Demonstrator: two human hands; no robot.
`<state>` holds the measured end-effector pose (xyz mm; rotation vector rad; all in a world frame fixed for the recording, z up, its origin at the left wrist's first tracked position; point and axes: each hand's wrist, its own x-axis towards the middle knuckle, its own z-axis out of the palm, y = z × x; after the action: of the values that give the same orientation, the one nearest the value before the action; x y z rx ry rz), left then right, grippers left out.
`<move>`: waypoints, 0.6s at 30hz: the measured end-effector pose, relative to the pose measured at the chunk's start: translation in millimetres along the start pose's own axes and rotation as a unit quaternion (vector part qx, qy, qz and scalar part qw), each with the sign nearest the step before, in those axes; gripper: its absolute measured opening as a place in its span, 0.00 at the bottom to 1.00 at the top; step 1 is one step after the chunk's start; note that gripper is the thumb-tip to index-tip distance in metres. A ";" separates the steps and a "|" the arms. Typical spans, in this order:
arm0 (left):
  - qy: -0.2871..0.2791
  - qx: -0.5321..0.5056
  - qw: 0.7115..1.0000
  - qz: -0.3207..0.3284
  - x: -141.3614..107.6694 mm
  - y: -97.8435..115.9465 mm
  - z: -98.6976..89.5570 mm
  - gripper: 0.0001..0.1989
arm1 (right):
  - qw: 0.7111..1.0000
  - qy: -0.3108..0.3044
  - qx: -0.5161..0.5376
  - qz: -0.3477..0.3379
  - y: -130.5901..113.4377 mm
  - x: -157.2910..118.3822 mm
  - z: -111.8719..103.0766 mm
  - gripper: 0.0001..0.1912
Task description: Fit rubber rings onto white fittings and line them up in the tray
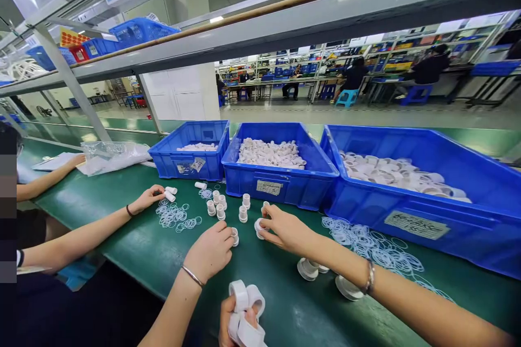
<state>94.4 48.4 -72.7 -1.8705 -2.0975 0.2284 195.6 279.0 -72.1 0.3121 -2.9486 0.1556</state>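
- Left hand point(208, 252): reaches in over the green table point(285, 303), palm down. Fingers nearly closed, tips at a white fitting point(235, 236). Hand covers the contact, so firmness of grip cannot be told.
- Right hand point(287, 229): comes from the right, pointing left. Thumb and finger slightly apart, with a second white fitting point(259, 229) between them, near the table surface. A third white fitting point(266, 207) is just beyond the fingers.
- Small fittings point(220, 211): upright group of four beyond the left hand; two more stand between that group and the right hand.
- Flanged parts point(307, 269): white, wider, on the table by the right forearm, which partly hides them.
- Extra hand point(226, 321): bottom centre, curled around several thick white rings point(239, 296); owner cannot be told.
- Thin rings point(374, 246): loose pale pile, in front of the right bin point(484, 227). Second pile point(174, 216) lies near the co-worker's hand point(147, 200).
- Co-worker's hand: at left, fingertips at two short white tubes point(169, 196).
- Three blue bins in a row behind the work: left bin point(188, 167), middle bin point(244, 181), right bin. All contain white parts; all labelled on the front.
- Clear bag point(112, 158): crumpled on the table, left of the left bin.
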 end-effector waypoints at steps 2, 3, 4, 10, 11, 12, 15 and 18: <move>0.002 -0.002 1.000 0.000 -1.0 -0.1 0.4 0.09 | 1.000 -0.022 0.001 0.008 10.0 -15.9 -9.6 0.15; 0.001 -0.002 1.000 -0.003 -1.8 -0.1 0.4 0.10 | 0.999 -0.032 0.005 0.014 14.8 -24.1 -14.0 0.15; -0.001 0.000 1.000 -0.008 -2.8 -0.2 0.8 0.11 | 0.999 -0.042 0.012 0.021 19.4 -32.0 -18.1 0.15; -0.021 -0.062 0.997 -0.031 -6.0 4.2 16.8 0.09 | 0.995 -0.071 0.053 0.054 35.9 -65.9 -36.7 0.18; -0.024 -0.075 0.996 -0.033 -6.3 5.4 20.0 0.09 | 0.994 -0.063 0.062 0.057 35.2 -68.2 -40.4 0.18; -0.024 -0.082 0.996 -0.033 -7.2 6.0 22.5 0.09 | 0.994 -0.050 0.070 0.060 32.7 -69.6 -44.5 0.19; 0.017 -0.072 0.994 -0.082 -15.0 0.2 25.8 0.12 | 0.993 -0.012 0.097 0.062 13.1 -70.3 -57.5 0.17; 0.123 -0.047 0.955 -0.267 -30.7 -21.3 26.7 0.17 | 0.991 -0.010 0.134 0.025 -20.9 -69.3 -60.4 0.11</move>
<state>68.2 17.8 -94.7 -1.2262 -2.3594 -0.2233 276.5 279.8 -23.7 0.2752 -2.9564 0.5606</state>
